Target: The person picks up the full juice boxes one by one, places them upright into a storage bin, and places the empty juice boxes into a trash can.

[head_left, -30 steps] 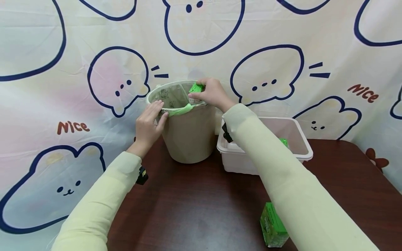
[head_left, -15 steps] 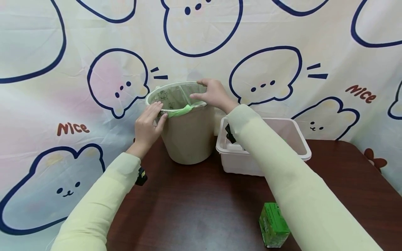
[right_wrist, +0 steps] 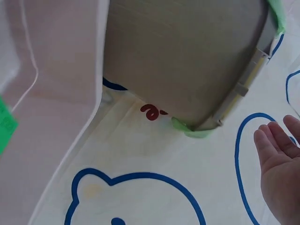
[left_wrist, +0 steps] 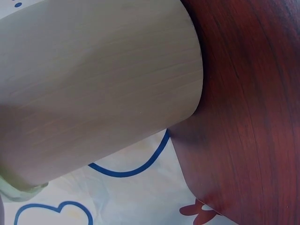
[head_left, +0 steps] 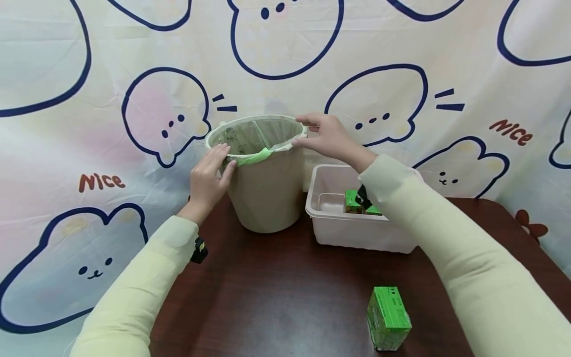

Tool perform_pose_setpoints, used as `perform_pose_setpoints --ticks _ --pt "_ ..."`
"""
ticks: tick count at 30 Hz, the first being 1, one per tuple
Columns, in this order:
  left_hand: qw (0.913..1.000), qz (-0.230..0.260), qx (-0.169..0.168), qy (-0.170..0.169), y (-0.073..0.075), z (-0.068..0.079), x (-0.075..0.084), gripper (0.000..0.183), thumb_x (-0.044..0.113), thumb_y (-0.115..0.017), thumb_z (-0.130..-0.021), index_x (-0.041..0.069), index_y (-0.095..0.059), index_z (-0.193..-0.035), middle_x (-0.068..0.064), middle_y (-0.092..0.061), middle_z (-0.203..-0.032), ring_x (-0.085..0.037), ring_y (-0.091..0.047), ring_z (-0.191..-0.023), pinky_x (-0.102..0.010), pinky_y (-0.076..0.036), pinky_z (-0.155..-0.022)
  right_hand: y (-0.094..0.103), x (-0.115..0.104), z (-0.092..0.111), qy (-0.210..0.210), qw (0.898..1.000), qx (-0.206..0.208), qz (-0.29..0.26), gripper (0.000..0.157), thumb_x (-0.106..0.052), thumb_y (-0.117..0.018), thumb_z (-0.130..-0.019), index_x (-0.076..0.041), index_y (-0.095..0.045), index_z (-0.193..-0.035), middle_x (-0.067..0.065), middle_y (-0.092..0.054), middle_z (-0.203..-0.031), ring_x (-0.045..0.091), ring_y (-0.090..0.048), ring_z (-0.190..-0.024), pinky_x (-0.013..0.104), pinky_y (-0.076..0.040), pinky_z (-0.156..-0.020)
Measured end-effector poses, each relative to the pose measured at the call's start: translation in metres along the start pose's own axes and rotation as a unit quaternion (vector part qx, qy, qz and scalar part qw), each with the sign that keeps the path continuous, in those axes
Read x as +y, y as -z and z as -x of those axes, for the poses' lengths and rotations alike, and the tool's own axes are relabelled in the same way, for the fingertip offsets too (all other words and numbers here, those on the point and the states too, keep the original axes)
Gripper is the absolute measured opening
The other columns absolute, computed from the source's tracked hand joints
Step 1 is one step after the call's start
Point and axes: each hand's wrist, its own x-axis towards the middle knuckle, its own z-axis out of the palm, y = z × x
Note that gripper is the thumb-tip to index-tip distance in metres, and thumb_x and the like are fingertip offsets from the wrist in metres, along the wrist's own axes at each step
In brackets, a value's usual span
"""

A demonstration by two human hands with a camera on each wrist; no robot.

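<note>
A beige trash can [head_left: 269, 198] stands upright on the table, lined with a thin bag whose green edge [head_left: 254, 157] folds over the front rim. My left hand [head_left: 206, 176] holds the rim at its front left, fingers over the edge and thumb on the outer side. At the right side of the rim, my right hand [head_left: 333, 136] has its fingers extended and nothing between them. In the right wrist view those fingers [right_wrist: 279, 145] show apart from the can. The bottom of the can is hidden from the head view.
A white plastic tub [head_left: 352, 233] stands right of the can, with small green boxes [head_left: 352, 201] inside, partly behind my right sleeve. One green box [head_left: 389, 317] sits near the front of the dark wood table [head_left: 267, 297]. A patterned cloth hangs behind.
A small green box in my right hand went down into the trash can and out of sight. My right hand then moved right, off the opening. My left hand stayed at the rim.
</note>
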Motion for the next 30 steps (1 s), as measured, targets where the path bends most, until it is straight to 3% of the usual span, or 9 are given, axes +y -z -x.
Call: perform_pose_setpoints --ticks 8,15,22,30 --pt "1.0 -0.001 0.002 0.002 0.003 0.0 -0.002 0.039 0.019 -0.067 -0.092 0.0 -0.064 -0.125 -0.016 -0.063 -0.126 -0.031 -0.056 -0.12 -0.039 -0.037 -0.108 0.016 0.005 0.045 0.052 0.998 -0.035 -0.005 0.057 -0.017 -0.078 -0.084 0.003 -0.056 -0.132 0.016 -0.056 -0.134 0.026 -0.054 -0.123 0.032 -0.044 -0.1" --pt "1.0 0.0 0.001 -0.002 0.004 0.0 0.0 0.038 0.02 -0.066 -0.093 -0.001 -0.064 -0.124 -0.016 -0.063 -0.125 -0.031 -0.057 -0.12 -0.038 -0.038 -0.107 0.017 0.01 0.099 0.093 0.994 -0.061 -0.013 0.057 -0.015 -0.078 -0.084 -0.001 -0.055 -0.134 0.012 -0.055 -0.136 0.023 -0.052 -0.125 0.034 -0.044 -0.101" --pt "1.0 0.0 0.004 0.0 0.003 -0.001 0.001 0.037 0.019 -0.066 -0.093 -0.001 -0.065 -0.124 -0.015 -0.063 -0.125 -0.031 -0.057 -0.12 -0.038 -0.038 -0.107 0.02 0.016 0.148 0.119 0.986 -0.112 0.02 0.062 -0.02 -0.081 -0.081 -0.007 -0.056 -0.136 0.004 -0.056 -0.137 0.017 -0.058 -0.118 0.034 -0.049 -0.095" --pt "1.0 0.003 0.005 -0.001 0.0 -0.001 0.0 0.037 0.02 -0.065 -0.093 0.0 -0.065 -0.124 -0.015 -0.064 -0.125 -0.031 -0.057 -0.119 -0.037 -0.037 -0.107 0.022 0.03 0.197 0.121 0.978 -0.165 -0.05 0.07 -0.011 -0.084 -0.075 -0.006 -0.054 -0.138 0.005 -0.055 -0.138 0.019 -0.053 -0.124 0.031 -0.046 -0.098"
